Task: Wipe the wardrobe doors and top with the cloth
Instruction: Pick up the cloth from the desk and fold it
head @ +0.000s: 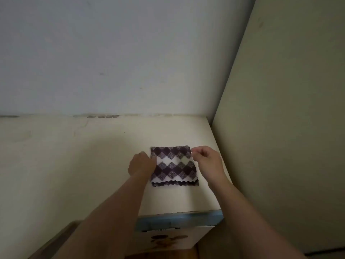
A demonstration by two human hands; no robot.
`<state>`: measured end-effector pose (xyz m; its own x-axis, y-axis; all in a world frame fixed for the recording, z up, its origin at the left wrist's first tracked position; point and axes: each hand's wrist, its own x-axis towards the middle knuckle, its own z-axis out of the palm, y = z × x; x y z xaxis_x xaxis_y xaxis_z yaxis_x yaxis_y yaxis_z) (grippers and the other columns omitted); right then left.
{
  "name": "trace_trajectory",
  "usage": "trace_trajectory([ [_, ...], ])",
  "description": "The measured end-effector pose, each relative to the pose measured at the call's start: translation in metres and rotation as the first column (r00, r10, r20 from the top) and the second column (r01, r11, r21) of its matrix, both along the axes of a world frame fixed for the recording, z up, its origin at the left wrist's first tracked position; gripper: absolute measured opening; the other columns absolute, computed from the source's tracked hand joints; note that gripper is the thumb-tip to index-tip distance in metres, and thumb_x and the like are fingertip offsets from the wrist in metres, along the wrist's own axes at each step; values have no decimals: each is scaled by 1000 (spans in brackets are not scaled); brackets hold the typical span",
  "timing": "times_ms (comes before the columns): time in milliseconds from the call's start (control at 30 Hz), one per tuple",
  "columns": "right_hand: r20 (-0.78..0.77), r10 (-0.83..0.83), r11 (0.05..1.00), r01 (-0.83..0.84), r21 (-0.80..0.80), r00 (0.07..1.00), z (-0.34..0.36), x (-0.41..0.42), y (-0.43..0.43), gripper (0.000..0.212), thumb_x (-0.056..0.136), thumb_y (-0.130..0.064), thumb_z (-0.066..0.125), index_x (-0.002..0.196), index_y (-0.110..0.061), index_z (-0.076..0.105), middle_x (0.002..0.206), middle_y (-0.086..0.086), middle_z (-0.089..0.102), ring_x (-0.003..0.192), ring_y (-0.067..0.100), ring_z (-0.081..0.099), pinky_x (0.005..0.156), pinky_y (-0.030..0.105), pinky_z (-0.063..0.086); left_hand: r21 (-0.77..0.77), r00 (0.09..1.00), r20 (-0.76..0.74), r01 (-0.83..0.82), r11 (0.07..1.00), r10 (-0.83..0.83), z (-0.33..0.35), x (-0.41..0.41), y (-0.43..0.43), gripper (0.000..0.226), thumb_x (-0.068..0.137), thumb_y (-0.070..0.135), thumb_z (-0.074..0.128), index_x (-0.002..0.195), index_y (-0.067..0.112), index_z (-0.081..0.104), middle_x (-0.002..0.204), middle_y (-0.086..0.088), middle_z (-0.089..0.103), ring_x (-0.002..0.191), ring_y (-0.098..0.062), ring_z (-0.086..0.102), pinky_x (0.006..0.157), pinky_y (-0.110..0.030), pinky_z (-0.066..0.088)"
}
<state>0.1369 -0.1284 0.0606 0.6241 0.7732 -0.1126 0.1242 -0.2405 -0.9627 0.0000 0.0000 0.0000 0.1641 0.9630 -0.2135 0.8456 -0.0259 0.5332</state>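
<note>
A folded purple-and-white checked cloth (173, 167) lies flat on the cream wardrobe top (74, 165), near its right end. My left hand (141, 163) holds the cloth's left edge, with the fingertips hidden under or behind the fabric. My right hand (207, 161) pinches the cloth's far right corner between thumb and fingers. Both forearms reach up from the bottom of the view. Below the top's front edge shows a blue trim strip (179, 220) and part of a wardrobe door (168, 240) with a dark flower print.
A grey-white wall (112, 53) rises behind the wardrobe top, with chipped paint along the joint. A cream side wall (289, 128) stands close against the wardrobe's right end. A wooden surface (56, 238) shows at bottom left.
</note>
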Motion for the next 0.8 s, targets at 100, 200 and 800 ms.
trace_trajectory([
  [100,9,-8,1000,8,-21,1000,-5,0,1,17,85,-10,56,80,-23,66,93,0,66,93,18,60,85,33,49,-59,1000,1,-21,998,21,-3,7,-3,46,78,43,58,101,4,58,102,-13,58,93,-30,58,80,-38,49],
  [200,3,-8,1000,8,-16,1000,-8,2,-2,15,85,-9,57,82,-19,67,93,2,67,92,20,62,84,35,51,-130,999,37,-12,991,17,-5,14,-4,41,77,36,63,103,6,54,102,-11,56,94,-28,57,80,-36,48],
  [800,9,-69,970,65,236,998,58,-22,-29,27,84,-4,55,72,-26,64,76,-1,65,72,11,59,66,22,43,-300,442,868,100,949,228,108,13,-50,28,84,2,55,110,12,50,95,-14,63,78,-28,64,69,-40,56],
])
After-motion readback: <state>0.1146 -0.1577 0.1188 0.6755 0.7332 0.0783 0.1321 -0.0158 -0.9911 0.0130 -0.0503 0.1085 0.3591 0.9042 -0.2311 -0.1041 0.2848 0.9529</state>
